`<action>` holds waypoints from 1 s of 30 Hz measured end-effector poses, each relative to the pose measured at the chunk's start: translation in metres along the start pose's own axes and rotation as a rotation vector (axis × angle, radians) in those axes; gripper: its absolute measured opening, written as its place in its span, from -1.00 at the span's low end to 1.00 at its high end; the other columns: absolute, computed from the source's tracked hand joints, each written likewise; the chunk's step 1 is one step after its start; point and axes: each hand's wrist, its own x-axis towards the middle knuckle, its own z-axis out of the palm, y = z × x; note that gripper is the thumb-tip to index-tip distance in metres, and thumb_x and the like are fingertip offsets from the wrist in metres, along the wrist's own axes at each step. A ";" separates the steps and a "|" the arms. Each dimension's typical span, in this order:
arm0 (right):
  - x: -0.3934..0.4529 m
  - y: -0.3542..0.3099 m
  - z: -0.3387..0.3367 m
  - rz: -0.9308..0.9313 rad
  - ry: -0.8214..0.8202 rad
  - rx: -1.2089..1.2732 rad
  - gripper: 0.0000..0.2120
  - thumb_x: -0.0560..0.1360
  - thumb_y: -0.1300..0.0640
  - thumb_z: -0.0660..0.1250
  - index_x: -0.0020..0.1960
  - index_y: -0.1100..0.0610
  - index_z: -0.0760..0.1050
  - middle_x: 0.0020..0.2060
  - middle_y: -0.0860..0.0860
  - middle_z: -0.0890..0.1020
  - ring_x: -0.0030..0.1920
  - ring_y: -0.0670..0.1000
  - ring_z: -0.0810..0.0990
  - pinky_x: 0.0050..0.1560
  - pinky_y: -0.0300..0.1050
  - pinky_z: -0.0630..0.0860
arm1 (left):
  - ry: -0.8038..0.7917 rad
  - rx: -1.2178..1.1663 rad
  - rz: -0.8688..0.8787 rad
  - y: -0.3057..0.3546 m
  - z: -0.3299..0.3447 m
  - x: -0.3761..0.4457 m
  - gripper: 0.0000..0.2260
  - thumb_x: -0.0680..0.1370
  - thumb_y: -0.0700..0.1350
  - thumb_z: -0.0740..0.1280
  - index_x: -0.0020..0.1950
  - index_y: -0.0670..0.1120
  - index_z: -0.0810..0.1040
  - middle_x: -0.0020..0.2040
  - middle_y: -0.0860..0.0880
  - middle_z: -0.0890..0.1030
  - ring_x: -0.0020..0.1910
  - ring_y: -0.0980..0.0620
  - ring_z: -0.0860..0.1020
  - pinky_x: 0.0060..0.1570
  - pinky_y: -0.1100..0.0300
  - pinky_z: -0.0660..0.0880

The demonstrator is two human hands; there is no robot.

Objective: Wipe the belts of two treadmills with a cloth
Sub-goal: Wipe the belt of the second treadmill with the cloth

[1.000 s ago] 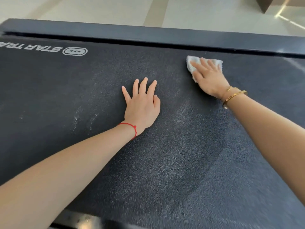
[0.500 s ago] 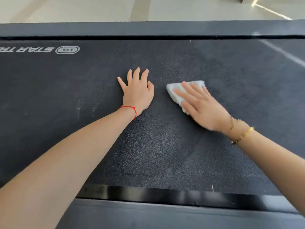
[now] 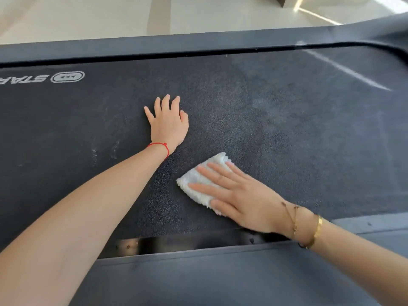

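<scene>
A black textured treadmill belt (image 3: 276, 120) fills most of the view, with a white logo (image 3: 66, 76) printed at its far left. My left hand (image 3: 169, 125) lies flat on the belt's middle, fingers spread, holding nothing; a red string circles its wrist. My right hand (image 3: 240, 195) presses flat on a small white fluffy cloth (image 3: 196, 184) near the belt's near edge. Its fingers cover the cloth's right part. Gold bracelets sit on that wrist.
Dark grey side rails frame the belt, one along the far edge (image 3: 176, 44) and one along the near edge (image 3: 220, 274). Pale dusty smudges (image 3: 103, 151) mark the belt at left. A white stripe (image 3: 348, 72) crosses the belt at right. Light tiled floor (image 3: 88, 16) lies beyond.
My right hand has dragged the cloth from the belt's far edge across toward me, ending near the near edge. My left hand has stayed planted on the belt.
</scene>
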 end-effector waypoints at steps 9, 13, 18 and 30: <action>0.022 0.023 -0.009 0.334 0.085 -0.030 -0.52 0.68 -0.07 -0.10 0.59 -0.11 -0.03 0.59 0.01 0.00 0.59 0.08 -0.11 0.54 0.13 -0.16 | -0.007 0.020 0.082 -0.012 0.000 -0.030 -0.55 0.68 -0.03 0.05 0.58 -0.01 0.18 0.59 -0.08 0.15 0.58 -0.09 0.05 0.52 -0.20 -0.08; -0.016 -0.030 0.008 0.054 0.019 0.024 -0.52 0.69 -0.08 -0.07 0.59 -0.12 0.00 0.60 -0.03 -0.02 0.59 0.04 -0.15 0.56 0.14 -0.15 | 0.005 0.030 0.082 -0.011 0.000 -0.035 -0.55 0.67 -0.03 0.05 0.58 -0.01 0.19 0.59 -0.08 0.16 0.58 -0.10 0.06 0.52 -0.21 -0.08; -0.019 -0.014 0.006 0.068 0.021 0.029 -0.52 0.68 -0.08 -0.10 0.59 -0.11 -0.01 0.60 -0.04 -0.03 0.59 -0.01 -0.14 0.56 0.11 -0.10 | 0.009 0.029 0.069 -0.009 -0.001 -0.039 -0.55 0.67 -0.04 0.05 0.58 -0.01 0.19 0.59 -0.09 0.16 0.58 -0.10 0.06 0.52 -0.21 -0.08; 0.008 0.016 0.003 0.397 0.208 0.037 -0.53 0.68 -0.07 -0.01 0.57 -0.09 0.10 0.59 0.03 0.08 0.59 0.09 -0.03 0.55 0.14 -0.15 | 0.000 0.033 0.052 -0.004 -0.004 -0.047 -0.54 0.68 -0.04 0.04 0.59 -0.02 0.16 0.60 -0.08 0.13 0.59 -0.09 0.03 0.52 -0.21 -0.09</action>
